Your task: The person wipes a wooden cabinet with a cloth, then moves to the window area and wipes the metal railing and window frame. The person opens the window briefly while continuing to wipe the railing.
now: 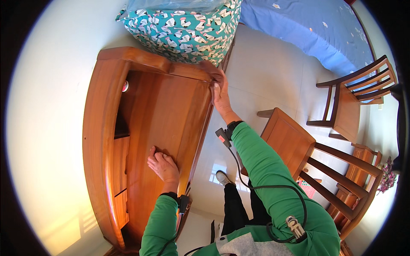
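Note:
A varnished wooden desk [157,102] with a raised back unit of open compartments and small drawers stands along the wall. Over its top, fingers partly curled, lies my left hand [165,166]; nothing shows in it. My right hand [222,96] is at the far right corner of the desk, thumb on the near side. Around its fingers is a blurred dark reddish-brown patch; whether this is a cloth, shaded fingers or wood I cannot tell. Both wrists wear black bands with small devices, and a black cable runs along the right sleeve.
A teal bundle with a milk-bottle print [185,35] sits just beyond the desk. Two wooden chairs [285,144] stand to the right, in front of a bed with a blue cover [298,25]. A red and white round item [125,86] is in a desk compartment. My shoe [223,178] is on the tiled floor.

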